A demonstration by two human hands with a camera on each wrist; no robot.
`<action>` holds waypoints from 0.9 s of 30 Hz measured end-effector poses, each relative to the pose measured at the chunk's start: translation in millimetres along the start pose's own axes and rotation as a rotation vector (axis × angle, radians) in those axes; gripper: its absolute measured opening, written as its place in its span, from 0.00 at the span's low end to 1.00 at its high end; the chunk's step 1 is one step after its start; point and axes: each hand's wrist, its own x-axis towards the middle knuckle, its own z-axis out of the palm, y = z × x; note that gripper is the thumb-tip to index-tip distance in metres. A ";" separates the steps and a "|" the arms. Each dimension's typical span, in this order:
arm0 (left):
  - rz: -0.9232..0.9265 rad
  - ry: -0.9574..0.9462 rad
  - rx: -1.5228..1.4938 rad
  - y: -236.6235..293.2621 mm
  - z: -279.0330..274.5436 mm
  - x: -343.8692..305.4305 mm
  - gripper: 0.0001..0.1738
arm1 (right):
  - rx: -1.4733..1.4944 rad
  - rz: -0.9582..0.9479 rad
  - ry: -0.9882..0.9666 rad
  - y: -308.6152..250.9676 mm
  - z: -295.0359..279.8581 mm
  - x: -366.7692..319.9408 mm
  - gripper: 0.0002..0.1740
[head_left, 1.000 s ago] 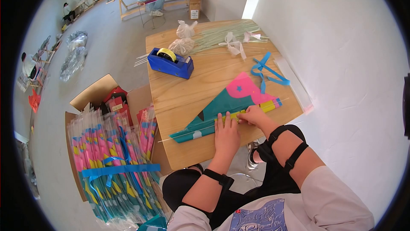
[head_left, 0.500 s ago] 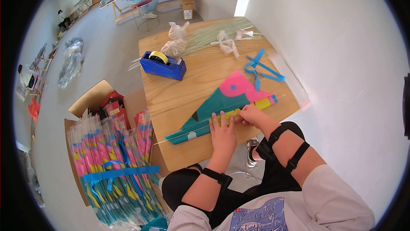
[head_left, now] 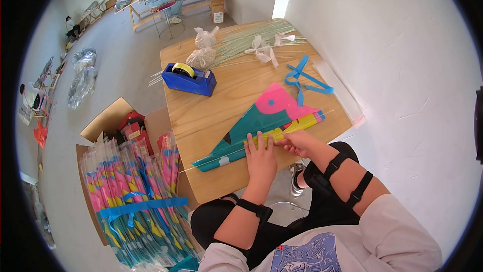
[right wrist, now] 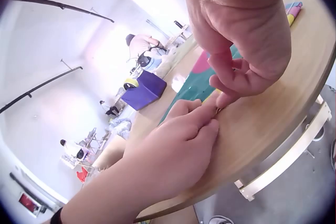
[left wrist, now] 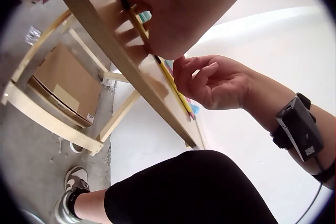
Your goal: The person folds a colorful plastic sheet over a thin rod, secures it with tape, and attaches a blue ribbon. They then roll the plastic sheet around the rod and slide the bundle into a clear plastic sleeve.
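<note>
Printed sheet (head_left: 261, 119) flat on desk (head_left: 197, 116) — looks light, thin, slippery, easily creased. Left grip (head_left: 261, 162) open, fingers spread on it; right grip (head_left: 301, 143) at near edge, pinch cannot tell. Best hold: along thin rod (head_left: 185, 171).

Head cam: high, wide, looks fwd & down on worktop (head_left: 216, 116), room (head_left: 121, 65) beyond at top. L wrist cam: low, v. close to worktop edge, tilted, faces across to R hand (left wrist: 212, 82) & down to floor (left wrist: 26, 155). R wrist cam: close, slanted, looks past L hand (right wrist: 168, 150) to room. Head & R wrist views share tape dispenser (right wrist: 145, 91); all share both hands.
</note>
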 end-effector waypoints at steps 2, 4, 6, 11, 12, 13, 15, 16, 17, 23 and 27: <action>0.003 -0.001 0.002 -0.6 0.0 -0.3 0.34 | -0.067 0.041 -0.007 0.1 -2.5 -0.6 0.15; 0.000 -0.008 0.009 -0.4 1.0 -0.2 0.34 | -0.135 0.081 -0.010 1.7 -3.6 -5.2 0.16; 0.001 -0.022 0.012 -0.7 -0.9 0.3 0.34 | -0.411 -0.215 0.102 7.8 -0.8 -21.1 0.14; 0.003 -0.072 -0.030 -5.3 -7.2 2.3 0.35 | -0.893 -0.934 0.215 34.8 -0.3 -14.8 0.13; -0.011 -0.088 -0.065 -8.9 -2.9 3.1 0.36 | -1.027 -1.145 0.291 38.0 0.5 -11.5 0.12; -0.024 -0.105 -0.100 -12.2 0.4 3.8 0.37 | -1.025 -1.143 0.292 41.0 -1.1 -8.9 0.12; -0.014 -0.111 -0.102 -18.9 5.3 3.9 0.36 | -0.845 -0.802 0.298 35.7 7.8 -19.8 0.13; -0.006 -0.115 -0.105 -21.3 7.8 3.1 0.35 | -0.842 -0.798 0.297 35.5 9.2 -14.5 0.13; -0.006 -0.120 -0.105 -20.5 3.3 2.9 0.35 | -0.797 -0.731 0.299 34.3 11.2 -8.6 0.14; 0.019 -0.129 -0.127 -17.6 -4.4 0.0 0.35 | -1.097 -1.031 0.327 37.8 15.9 -9.8 0.18; 0.044 -0.085 -0.133 -21.3 1.4 -0.4 0.37 | -1.648 -0.888 0.292 37.7 19.5 -38.9 0.28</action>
